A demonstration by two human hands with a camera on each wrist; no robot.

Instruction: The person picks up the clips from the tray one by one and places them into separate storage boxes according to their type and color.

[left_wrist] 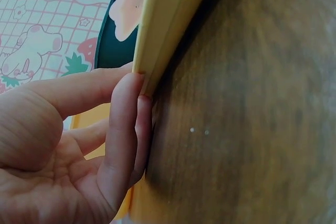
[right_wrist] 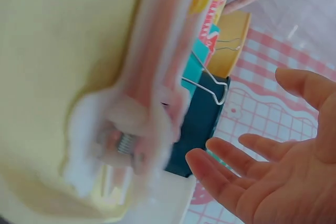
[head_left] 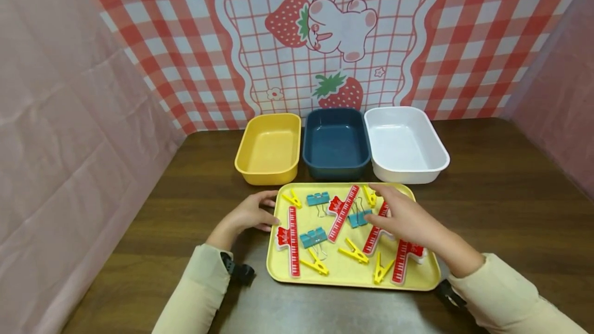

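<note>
Left hand (head_left: 250, 215) at the left rim of a yellow tray (head_left: 343, 278); its fingers pinch the edge, thumb on the upper side, as the left wrist view bears out. Right hand (head_left: 403, 215) above the right part of the tray, fingers extended and apart, nothing in them; thumb tip just beside a teal binder clip, contact uncertain from the head view.

Tray lies on a brown wood-grain worktop (head_left: 510, 220). On it, a loose mix: four red keyboard-patterned clips (head_left: 343, 214), three teal binder clips (head_left: 313, 237) with wire handles, five yellow pegs (head_left: 354, 251). One red clip along the left end, another slanting mid-tray, two more at the right, partly covered by the right hand and wrist. One peg in the far left corner, one at the far edge by the right fingertips, three along the near half. Right wrist view: a blurred clip with a metal spring close to the lens.

Beyond the tray, three bins side by side: yellow bin (head_left: 269, 151) at left, dark blue bin (head_left: 336, 143) in the middle, white bin (head_left: 403, 143) at right. Behind them, a red-and-white checked cloth (head_left: 185, 30) printed with strawberries. Pale sleeves (head_left: 195, 293) on both arms; dark straps (head_left: 241, 272) at the wrists
</note>
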